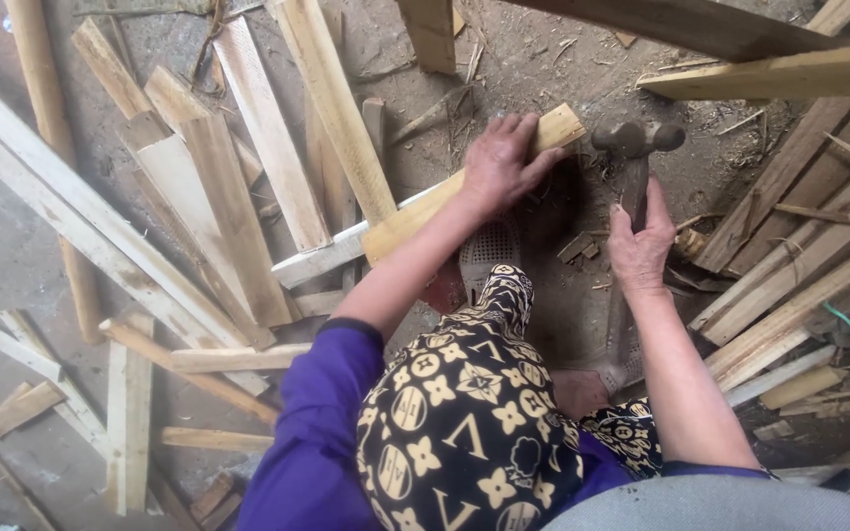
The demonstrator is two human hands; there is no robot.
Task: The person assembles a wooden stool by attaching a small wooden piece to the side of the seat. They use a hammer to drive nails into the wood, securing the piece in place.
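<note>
Here your left hand (500, 162) presses flat, fingers spread, on a plank (415, 216) lying on the dirt floor (504, 59), while your right hand (639, 246) is closed around a hammer (637, 147) just beside it.

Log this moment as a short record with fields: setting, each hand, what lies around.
setting: dirt ground strewn with wood offcuts, seen from above
left hand: left hand pressed flat on a pale wooden slat, near its far end
right hand: right hand wrapped around the handle of a hammer, head up
footwear: mesh slipper beneath the slat
surroundings: loose planks on the left, stacked boards on the right
</note>
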